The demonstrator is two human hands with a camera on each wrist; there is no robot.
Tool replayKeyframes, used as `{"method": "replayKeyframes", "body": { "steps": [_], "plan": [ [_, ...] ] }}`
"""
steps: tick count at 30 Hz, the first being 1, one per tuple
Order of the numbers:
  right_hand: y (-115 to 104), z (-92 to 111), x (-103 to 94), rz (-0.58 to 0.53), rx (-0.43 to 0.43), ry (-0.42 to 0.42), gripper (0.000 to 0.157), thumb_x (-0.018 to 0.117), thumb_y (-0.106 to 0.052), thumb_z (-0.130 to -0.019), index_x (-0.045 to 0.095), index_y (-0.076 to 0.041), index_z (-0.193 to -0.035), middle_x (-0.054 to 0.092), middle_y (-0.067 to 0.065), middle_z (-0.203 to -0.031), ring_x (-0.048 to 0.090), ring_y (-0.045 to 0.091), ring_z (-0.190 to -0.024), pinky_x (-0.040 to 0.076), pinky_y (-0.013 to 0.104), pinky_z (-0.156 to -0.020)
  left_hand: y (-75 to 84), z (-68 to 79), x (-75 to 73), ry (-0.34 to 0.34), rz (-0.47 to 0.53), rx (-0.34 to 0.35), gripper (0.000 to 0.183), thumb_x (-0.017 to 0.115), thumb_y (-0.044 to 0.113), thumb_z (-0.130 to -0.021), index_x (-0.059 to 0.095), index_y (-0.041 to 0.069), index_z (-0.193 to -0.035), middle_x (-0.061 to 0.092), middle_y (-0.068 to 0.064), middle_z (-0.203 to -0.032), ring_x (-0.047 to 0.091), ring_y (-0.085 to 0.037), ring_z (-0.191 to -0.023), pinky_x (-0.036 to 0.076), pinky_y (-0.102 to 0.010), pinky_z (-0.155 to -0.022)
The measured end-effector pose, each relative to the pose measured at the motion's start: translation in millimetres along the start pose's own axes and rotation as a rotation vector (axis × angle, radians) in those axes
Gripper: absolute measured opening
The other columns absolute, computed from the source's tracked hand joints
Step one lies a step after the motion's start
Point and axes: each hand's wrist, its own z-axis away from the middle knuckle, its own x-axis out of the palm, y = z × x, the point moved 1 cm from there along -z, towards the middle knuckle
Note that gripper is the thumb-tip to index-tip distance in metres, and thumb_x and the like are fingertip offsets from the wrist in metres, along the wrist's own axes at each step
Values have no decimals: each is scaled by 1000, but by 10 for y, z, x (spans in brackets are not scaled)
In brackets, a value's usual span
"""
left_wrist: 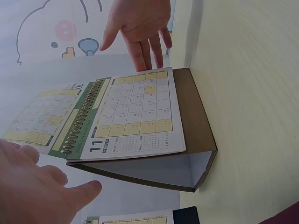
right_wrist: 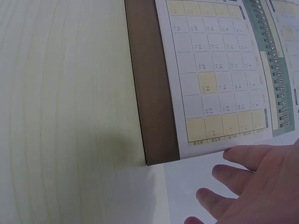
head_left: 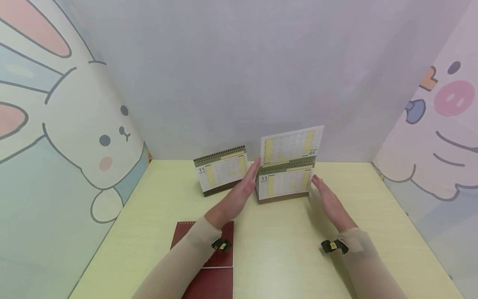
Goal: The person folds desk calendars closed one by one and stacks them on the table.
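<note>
A spiral-bound desk calendar [head_left: 285, 185] stands on the table, its month 11 page facing forward and its month 10 page [head_left: 291, 145] raised upside down above the rings. My left hand [head_left: 239, 195] is at its left side, fingers extended. Across from it, my right hand [head_left: 332, 203] is by the right edge with fingers fairly straight. In the right wrist view, the right fingertips [right_wrist: 233, 154] are at the page's side edge; contact is hard to tell. The left wrist view shows the brown base [left_wrist: 196, 112] and its open triangular end. Neither hand grips anything.
A second desk calendar [head_left: 222, 172], also at month 11, stands angled to the left. A dark red spiral-bound item [head_left: 220, 282] lies flat under the left forearm. A pale wall [head_left: 239, 83] rises behind the table, with cartoon-printed panels at both sides.
</note>
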Motion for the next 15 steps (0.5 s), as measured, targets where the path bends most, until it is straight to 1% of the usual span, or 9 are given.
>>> {"method": "replayKeyframes", "body": {
  "steps": [4,6,10,15],
  "plan": [
    [5,-4,-2,-10,0,-2,87,4,-61,-127,19,0,-187,2,23,-199,-9,55,-185,-2,79,-148,-10,16,23,-12,-4,2,78,19,66,-125,-10,35,-190,-12,13,-200,-11,-19,-189,1,-68,-153],
    [7,-5,-2,-12,0,-3,88,3,-61,-126,19,0,-187,1,23,-199,-9,55,-185,-3,80,-147,-14,21,34,-20,-10,5,78,18,66,-125,-12,34,-190,-14,11,-201,-12,-20,-189,1,-69,-153],
    [8,-3,-4,-9,-2,-4,89,2,-62,-126,20,0,-187,1,23,-199,-10,56,-185,-3,81,-146,-11,33,53,-31,-35,10,85,16,73,-123,-14,31,-190,-17,9,-200,-13,-22,-189,1,-69,-152],
    [17,2,0,-14,-11,-7,89,2,-62,-126,20,0,-187,1,24,-199,-11,56,-184,-4,83,-146,-22,48,81,-36,-52,4,93,14,83,-118,-16,31,-190,-18,12,-199,-12,-23,-189,2,-70,-152]
  ]
}}
